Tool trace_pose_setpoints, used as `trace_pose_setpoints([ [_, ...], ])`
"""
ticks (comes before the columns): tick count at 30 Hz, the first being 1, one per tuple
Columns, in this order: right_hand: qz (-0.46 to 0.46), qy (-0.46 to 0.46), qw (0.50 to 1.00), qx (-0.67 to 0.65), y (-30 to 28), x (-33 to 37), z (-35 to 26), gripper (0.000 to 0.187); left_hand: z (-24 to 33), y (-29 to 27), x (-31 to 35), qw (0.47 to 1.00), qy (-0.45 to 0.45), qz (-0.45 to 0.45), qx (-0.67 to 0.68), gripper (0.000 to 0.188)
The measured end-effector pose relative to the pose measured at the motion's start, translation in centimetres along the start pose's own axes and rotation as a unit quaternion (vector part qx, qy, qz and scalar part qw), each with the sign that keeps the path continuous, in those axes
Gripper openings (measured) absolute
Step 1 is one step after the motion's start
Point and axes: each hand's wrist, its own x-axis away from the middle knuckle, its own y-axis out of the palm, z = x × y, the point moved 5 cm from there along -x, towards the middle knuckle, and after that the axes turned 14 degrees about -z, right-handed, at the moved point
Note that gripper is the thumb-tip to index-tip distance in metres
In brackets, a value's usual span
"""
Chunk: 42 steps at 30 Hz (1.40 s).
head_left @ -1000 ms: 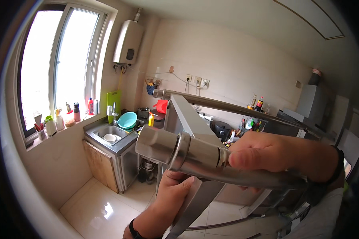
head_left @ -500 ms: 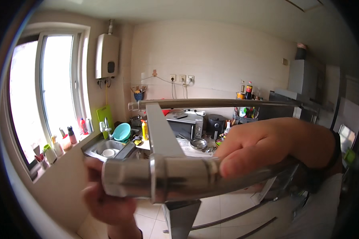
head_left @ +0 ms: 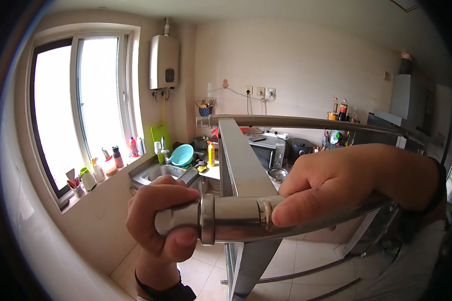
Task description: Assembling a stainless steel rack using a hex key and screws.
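A shiny steel tube [head_left: 238, 220] runs across the near middle, with a raised ring [head_left: 207, 219] near its left end. My left hand [head_left: 155, 223] is closed round the rounded metal end piece [head_left: 178, 219] beyond that ring, fingers above and thumb below. My right hand [head_left: 341, 180] grips the tube further right, its thumb lying along the near side by a narrow, string-like band [head_left: 267, 215]. A flat grey metal bar [head_left: 241, 155] joins this tube to a second steel tube [head_left: 286, 122] farther off. Below the near tube a wide grey leg [head_left: 253, 268] goes down.
Thin metal rods [head_left: 306, 273] lie low, over the tiled floor [head_left: 201, 271]. Beyond the frame are a sink [head_left: 158, 173], a turquoise basin [head_left: 182, 155], a yellow bottle [head_left: 211, 154] and a microwave-like oven [head_left: 273, 150]. Several bottles and cups line the windowsill [head_left: 93, 185] at left.
The view has shifted, so the room appears farther right. My left hand, blurred behind the tube's end before, now wraps round the end piece. My right hand keeps its grip.
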Motion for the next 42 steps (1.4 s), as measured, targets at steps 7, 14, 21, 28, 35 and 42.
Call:
trace_pose_setpoints([
  [7,0.027,0.080,0.996,0.032,-0.8,-1.3,0.5,0.074,-2.0,-0.3,1.2,0.998,0.044,0.053,0.010,0.056],
  [14,0.081,0.055,0.994,0.048,-1.8,-1.7,1.1,0.069,-3.0,-0.7,0.8,0.987,0.158,0.023,-0.010,0.046],
  [21,0.188,0.031,0.981,0.029,-1.2,-0.8,0.6,0.099,-1.9,-0.1,0.4,0.986,0.160,-0.029,-0.021,0.048],
  [28,0.074,-0.062,0.992,-0.085,-1.4,-3.8,0.5,0.109,-2.0,-0.9,1.3,0.985,0.168,0.000,-0.043,0.046],
  [35,0.094,-0.082,0.984,-0.129,-0.3,-1.8,0.1,0.117,-2.1,-0.3,0.9,0.979,0.187,0.037,0.069,0.040],
  [42,0.057,-0.029,0.989,-0.134,-2.0,-3.5,0.9,0.115,-5.0,0.3,1.8,0.984,0.161,0.022,0.074,0.041],
])
